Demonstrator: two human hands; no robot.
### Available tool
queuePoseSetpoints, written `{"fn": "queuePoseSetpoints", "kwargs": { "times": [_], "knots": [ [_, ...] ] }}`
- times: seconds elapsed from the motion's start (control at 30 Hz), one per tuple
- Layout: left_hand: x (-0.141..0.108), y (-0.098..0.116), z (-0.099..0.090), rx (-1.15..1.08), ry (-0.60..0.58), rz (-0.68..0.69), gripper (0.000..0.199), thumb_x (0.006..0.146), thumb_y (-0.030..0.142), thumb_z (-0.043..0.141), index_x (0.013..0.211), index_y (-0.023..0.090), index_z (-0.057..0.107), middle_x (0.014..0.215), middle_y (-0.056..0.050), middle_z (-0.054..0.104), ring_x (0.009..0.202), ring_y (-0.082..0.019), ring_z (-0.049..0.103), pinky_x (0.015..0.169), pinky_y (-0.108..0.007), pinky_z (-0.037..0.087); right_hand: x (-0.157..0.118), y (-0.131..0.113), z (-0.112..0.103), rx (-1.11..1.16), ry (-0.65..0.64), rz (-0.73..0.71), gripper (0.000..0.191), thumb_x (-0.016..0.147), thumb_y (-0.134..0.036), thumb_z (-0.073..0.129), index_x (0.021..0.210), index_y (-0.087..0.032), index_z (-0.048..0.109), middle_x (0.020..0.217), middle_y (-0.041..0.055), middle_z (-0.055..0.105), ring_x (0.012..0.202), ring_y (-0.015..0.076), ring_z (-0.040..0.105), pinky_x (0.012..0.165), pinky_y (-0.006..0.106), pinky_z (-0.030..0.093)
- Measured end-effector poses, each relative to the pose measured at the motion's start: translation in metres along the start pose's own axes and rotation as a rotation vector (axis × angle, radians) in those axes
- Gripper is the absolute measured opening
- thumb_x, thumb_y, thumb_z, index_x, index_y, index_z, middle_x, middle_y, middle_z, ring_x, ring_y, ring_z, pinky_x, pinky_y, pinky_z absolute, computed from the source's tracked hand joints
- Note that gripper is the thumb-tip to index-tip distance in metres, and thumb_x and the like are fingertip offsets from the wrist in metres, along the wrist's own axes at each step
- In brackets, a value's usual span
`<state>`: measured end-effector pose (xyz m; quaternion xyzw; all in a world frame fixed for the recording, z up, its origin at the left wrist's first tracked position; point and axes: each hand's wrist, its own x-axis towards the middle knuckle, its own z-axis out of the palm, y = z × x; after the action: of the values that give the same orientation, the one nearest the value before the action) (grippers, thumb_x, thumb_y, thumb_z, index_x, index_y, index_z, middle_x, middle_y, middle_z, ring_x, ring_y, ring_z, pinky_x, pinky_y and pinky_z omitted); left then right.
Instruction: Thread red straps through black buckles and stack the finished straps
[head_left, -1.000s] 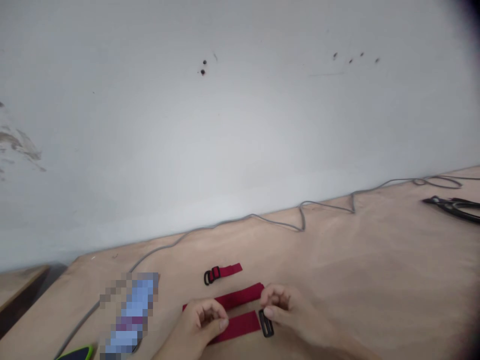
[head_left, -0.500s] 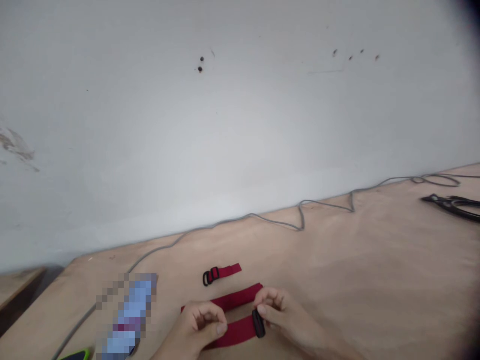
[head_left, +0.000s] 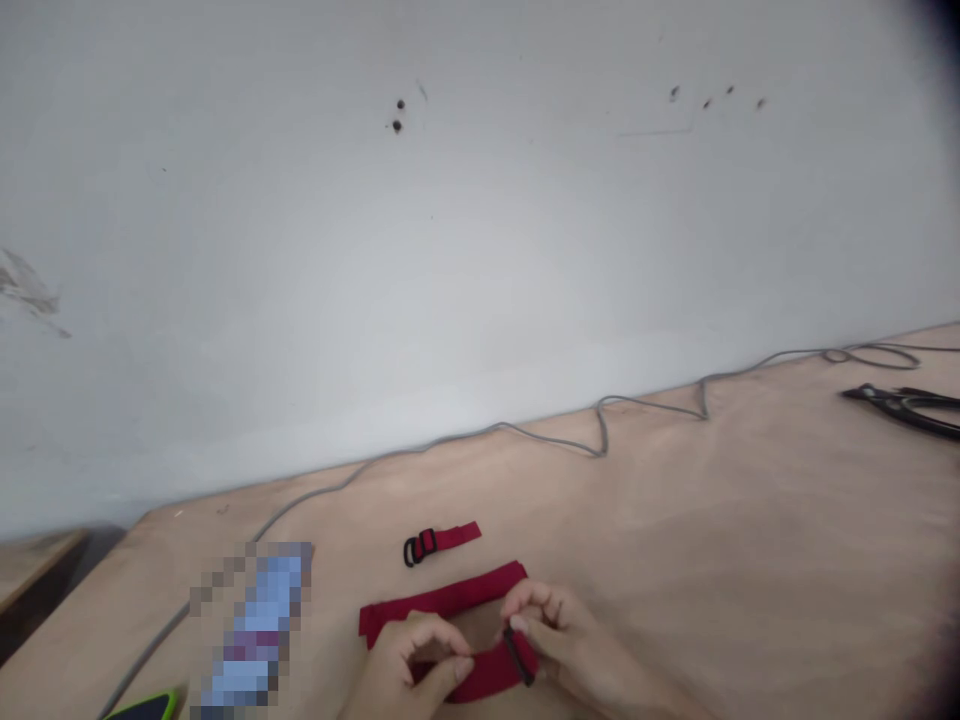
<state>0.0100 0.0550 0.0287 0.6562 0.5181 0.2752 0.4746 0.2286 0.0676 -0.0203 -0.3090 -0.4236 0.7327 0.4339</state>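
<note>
A dark red webbing strap (head_left: 487, 677) runs between my two hands near the bottom of the view. My left hand (head_left: 417, 660) pinches it between thumb and fingers. At the strap's right end, my right hand (head_left: 559, 632) grips a black slide buckle (head_left: 518, 657), and red webbing shows on the buckle's right side under the thumb. Just behind my hands lies a wider stretch of red webbing (head_left: 457, 597), flat on the table. Farther back sits a short red strap piece (head_left: 456, 536) fitted with a black D-ring (head_left: 409, 552) and a black slider (head_left: 427, 541).
A grey cable (head_left: 465, 437) winds along the wall edge of the wooden table (head_left: 750, 520). Black-handled pliers or cutters (head_left: 904, 405) lie far right. A pixelated blue item (head_left: 262, 620) is at left, with a dark, green-edged object (head_left: 146, 707) at the bottom.
The buckle has tilted in my right hand, and red webbing now shows past its right side. My left hand has slid a little to the right along the strap.
</note>
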Motion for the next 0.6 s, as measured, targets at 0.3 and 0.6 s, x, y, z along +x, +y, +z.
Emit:
{"fn": "queuePoseSetpoints", "kwargs": {
  "times": [0.3,0.6],
  "knots": [
    [-0.004,-0.012,0.011,0.091,0.045,0.130,0.015,0.085,0.027,0.065,0.097,0.023,0.071,0.097,-0.005,0.076,0.092,-0.023,0.070,0.085,-0.032,0.054,-0.001,0.001,0.013,-0.143,0.131,-0.079,0.026,0.070,-0.036,0.081,0.080,-0.021,0.063,0.074,0.0003,0.070,0.065,0.0161,0.064,0.063,0.027,0.048],
    [-0.010,-0.017,0.022,0.511,0.171,0.372,0.038,0.075,0.018,0.077,0.111,0.029,0.070,0.105,-0.006,0.076,0.100,-0.031,0.067,0.097,-0.049,0.048,-0.002,0.002,0.014,-0.301,0.186,-0.099,0.018,0.074,-0.036,0.074,0.079,-0.022,0.065,0.072,-0.0004,0.067,0.067,0.0174,0.061,0.062,0.027,0.047]
  ]
}}
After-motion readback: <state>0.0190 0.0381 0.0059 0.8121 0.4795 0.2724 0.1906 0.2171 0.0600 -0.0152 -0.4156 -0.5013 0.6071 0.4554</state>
